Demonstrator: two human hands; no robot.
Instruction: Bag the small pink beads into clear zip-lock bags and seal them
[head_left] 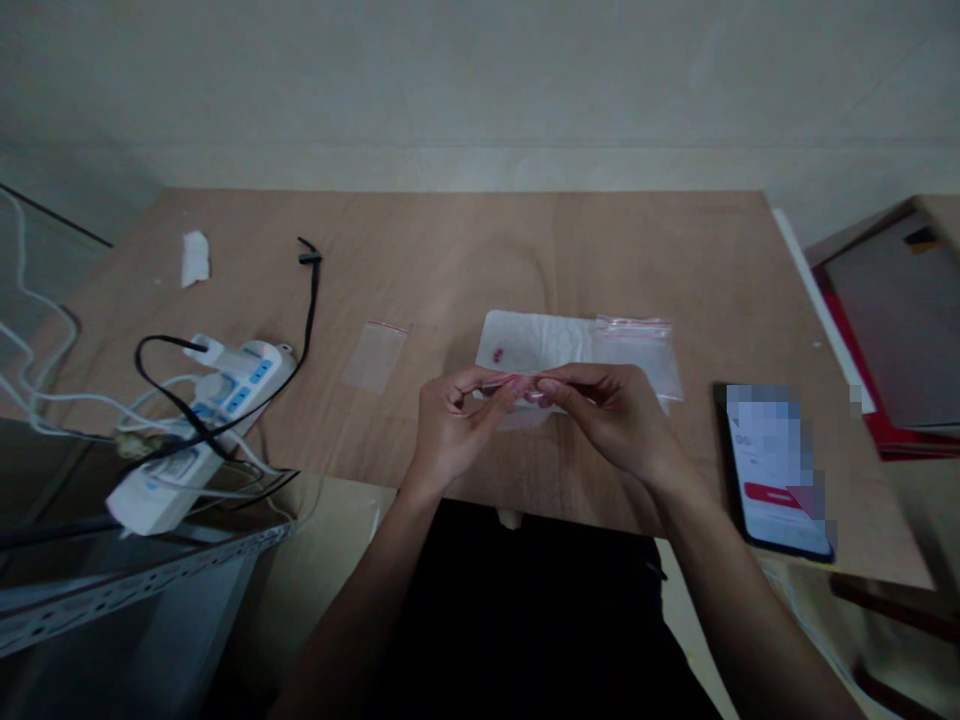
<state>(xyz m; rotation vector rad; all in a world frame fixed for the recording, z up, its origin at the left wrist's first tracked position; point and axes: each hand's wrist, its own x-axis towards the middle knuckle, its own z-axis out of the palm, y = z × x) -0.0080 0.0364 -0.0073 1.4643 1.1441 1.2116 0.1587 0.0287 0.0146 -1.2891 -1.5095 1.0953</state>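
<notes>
My left hand [459,420] and my right hand [622,415] meet over the front of the table, thumbs and forefingers pinching the red-edged top of a clear zip bag [526,417]. The bag's lower part shows faintly beneath my fingers; whether anything is inside I cannot tell. Just behind the hands lies a white sheet [536,338] with a few tiny dark red pieces [498,355] on its left part. Overlapping its right end is a stack of clear zip bags [637,355]. A single flat zip bag [376,357] rests to the left of my left hand.
A white power strip [161,490] with tangled cables hangs over the table's left edge. A black cable [311,310] runs back from it. A scrap of white paper [196,259] lies at back left. To the right are a phone [776,470] and a box with red folders [892,340].
</notes>
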